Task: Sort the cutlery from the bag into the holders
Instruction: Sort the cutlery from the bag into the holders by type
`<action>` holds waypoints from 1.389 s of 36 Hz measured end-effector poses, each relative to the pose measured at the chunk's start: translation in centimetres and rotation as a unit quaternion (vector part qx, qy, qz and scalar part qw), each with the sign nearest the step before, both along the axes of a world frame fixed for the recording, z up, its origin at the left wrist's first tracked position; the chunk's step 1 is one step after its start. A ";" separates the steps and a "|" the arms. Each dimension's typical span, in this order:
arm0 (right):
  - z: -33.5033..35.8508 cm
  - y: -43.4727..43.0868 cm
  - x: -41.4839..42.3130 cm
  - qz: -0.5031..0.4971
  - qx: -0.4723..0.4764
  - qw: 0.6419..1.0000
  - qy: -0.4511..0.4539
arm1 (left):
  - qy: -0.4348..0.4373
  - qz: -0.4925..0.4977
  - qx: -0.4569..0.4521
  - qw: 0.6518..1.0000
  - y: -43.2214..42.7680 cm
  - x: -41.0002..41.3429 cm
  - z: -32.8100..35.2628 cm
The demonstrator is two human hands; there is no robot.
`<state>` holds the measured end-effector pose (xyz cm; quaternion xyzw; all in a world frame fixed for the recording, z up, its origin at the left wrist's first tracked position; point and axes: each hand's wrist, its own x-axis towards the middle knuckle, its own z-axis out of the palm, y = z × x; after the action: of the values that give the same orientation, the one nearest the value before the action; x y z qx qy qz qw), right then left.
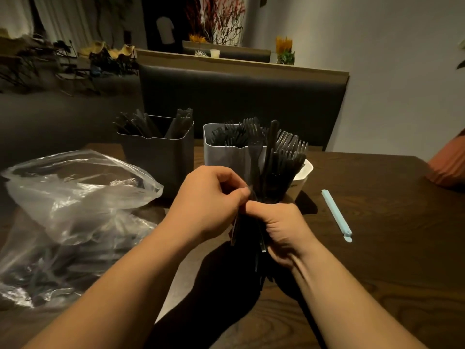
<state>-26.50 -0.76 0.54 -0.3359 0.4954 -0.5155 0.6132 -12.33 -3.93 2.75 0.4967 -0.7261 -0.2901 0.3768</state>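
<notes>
1. Bench [377, 248]: dark wood grain, carries all the items below.
2. Seat back [239, 96]: dark padded panel with a pale wood rim, across the far edge of the bench at 12 o'clock.
3. Bag [75, 210]: clear plastic, crumpled, mouth open towards the centre. Lies on the bench at 9 o'clock from the hands. Dark cutlery is heaped in its lower part.
4. Dark holder [156, 157]: upright, at 11 o'clock, just behind the bag's mouth. Black cutlery stands in it in two groups. The kind cannot be told.
5. Grey holder [226, 157]: upright, at 12 o'clock, just beside the dark holder. Filled with black forks, tines up.
6. White holder [303, 177]: at 1 o'clock, close beside the grey holder, mostly hidden behind the bundle.
7. Bundle [276, 167]: black cutlery, mainly forks with tines up, fanned out in front of the grey and white holders. One taller piece with a rounded end stands above the rest. Held above the bench.
8. Right hand [279, 230]: grip closed round the handles of the bundle, fingers curled.
9. Left hand [211, 197]: grip narrow, thumb and fingers pinching a piece at the bundle's left edge, touching the right hand.
10. Clip [336, 214]: pale blue, long and thin, flat on the bench at 3 o'clock, apart from the holders.
</notes>
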 end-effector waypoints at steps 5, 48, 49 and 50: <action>-0.8 -0.3 -0.9 0.039 0.007 0.999 -0.029 | 0.077 -0.001 0.059 0.995 -0.2 0.0 -0.5; 0.2 -3.9 -10.4 -0.208 -0.087 0.965 -0.134 | 0.186 0.077 -0.163 0.966 -5.9 -12.7 -0.8; 0.1 -3.9 -10.4 -0.208 -0.086 0.965 -0.135 | 0.170 0.080 -0.160 0.969 -6.0 -12.9 -1.1; 0.1 -3.9 -10.5 -0.206 -0.086 0.965 -0.138 | 0.145 0.083 -0.156 0.974 -6.1 -13.1 -1.2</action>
<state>-37.00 -4.68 0.64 -0.2037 0.4185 -0.7125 0.5251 -25.39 -10.03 1.51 0.4433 -0.6562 -0.2093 0.5736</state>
